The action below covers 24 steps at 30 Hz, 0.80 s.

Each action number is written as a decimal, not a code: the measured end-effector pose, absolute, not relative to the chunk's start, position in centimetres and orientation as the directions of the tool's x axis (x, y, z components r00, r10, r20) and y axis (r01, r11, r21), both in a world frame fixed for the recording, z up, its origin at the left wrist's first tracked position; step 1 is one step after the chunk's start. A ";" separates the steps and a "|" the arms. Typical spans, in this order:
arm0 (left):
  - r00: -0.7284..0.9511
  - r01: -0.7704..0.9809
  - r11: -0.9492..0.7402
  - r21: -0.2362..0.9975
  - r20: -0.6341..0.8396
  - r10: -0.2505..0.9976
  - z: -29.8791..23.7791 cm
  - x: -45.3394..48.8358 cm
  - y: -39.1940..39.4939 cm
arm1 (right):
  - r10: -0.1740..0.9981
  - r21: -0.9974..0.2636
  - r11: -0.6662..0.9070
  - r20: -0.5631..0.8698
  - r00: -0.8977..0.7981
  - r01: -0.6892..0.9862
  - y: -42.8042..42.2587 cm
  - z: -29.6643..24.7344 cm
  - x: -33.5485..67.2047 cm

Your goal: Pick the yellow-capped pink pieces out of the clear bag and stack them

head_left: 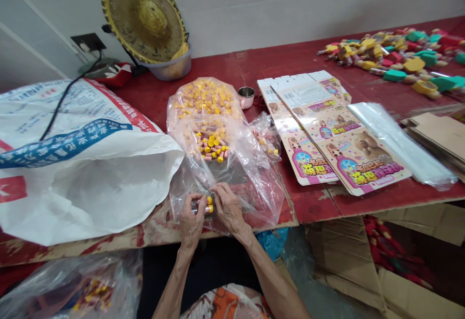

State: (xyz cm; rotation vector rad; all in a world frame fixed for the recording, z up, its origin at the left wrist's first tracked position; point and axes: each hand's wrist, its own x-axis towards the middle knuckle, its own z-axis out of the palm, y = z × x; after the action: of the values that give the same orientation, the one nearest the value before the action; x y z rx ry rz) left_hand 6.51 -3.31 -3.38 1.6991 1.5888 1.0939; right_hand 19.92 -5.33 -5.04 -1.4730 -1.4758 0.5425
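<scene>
Two small clear tubes with yellow caps [209, 209] lie side by side over the bag near the table's front edge. My left hand [192, 215] is closed around them, thumb and fingers at their left ends. Close by on the right, my right hand [228, 206] has its fingers bent down against the plastic; what it grips, if anything, is hidden. Both hands rest at the mouth of a clear plastic bag [261, 198]. Deeper in the bag is a pile of yellow-capped tubes [212, 147], many with pink patterned labels.
A white woven sack [119, 198] gapes at left. Printed cards [348, 139] and clear plastic sleeves [395, 139] lie at right, beyond a metal cup [246, 97]. Colourful toys [414, 62] cover the back right. A straw hat [145, 18] leans by the wall; an open carton [348, 261] stands below.
</scene>
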 end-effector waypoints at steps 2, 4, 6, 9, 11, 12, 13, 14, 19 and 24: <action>-0.032 0.516 -0.140 0.845 0.183 0.983 -3.3 6.5 -3.3 | 0.936 -0.835 0.173 0.304 0.176 0.522 -5.3 -5.1 19.9; -0.028 0.514 -0.141 0.846 0.181 0.983 -3.3 6.5 -3.3 | 0.937 -0.832 0.167 0.300 0.176 0.528 -5.3 -5.0 19.9; -0.030 0.516 -0.138 0.845 0.178 0.983 -3.3 6.5 -3.3 | 0.939 -0.831 0.165 0.296 0.173 0.532 -5.3 -5.0 19.9; -0.031 0.517 -0.137 0.845 0.178 0.984 -3.3 6.5 -3.3 | 0.941 -0.831 0.165 0.293 0.168 0.531 -5.4 -4.9 19.9; -0.035 0.512 -0.135 0.848 0.178 0.983 -3.3 6.5 -3.3 | 0.941 -0.832 0.162 0.292 0.169 0.531 -5.4 -4.9 20.0; -0.037 0.510 -0.135 0.849 0.178 0.983 -3.3 6.5 -3.3 | 0.942 -0.831 0.160 0.291 0.170 0.533 -5.4 -5.0 20.0; -0.039 0.510 -0.134 0.849 0.178 0.983 -3.3 6.6 -3.3 | 0.942 -0.830 0.158 0.290 0.171 0.535 -5.4 -5.0 20.0; -0.041 0.511 -0.132 0.849 0.177 0.983 -3.2 6.6 -3.3 | 0.942 -0.829 0.157 0.289 0.171 0.536 -5.4 -5.0 19.9; -0.049 0.500 -0.114 0.858 0.159 0.986 -3.1 6.7 -3.4 | 0.943 -0.832 0.157 0.286 0.169 0.532 -5.3 -5.0 19.9; -0.045 0.503 -0.113 0.857 0.156 0.987 -3.1 6.7 -3.5 | 0.942 -0.839 0.156 0.284 0.177 0.521 -5.3 -5.1 19.9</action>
State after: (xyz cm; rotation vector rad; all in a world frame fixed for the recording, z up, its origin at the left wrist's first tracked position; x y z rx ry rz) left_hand 6.73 -3.45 -3.08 1.6604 1.5872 1.0858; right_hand 19.90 -5.35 -5.05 -1.4954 -1.4740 0.5548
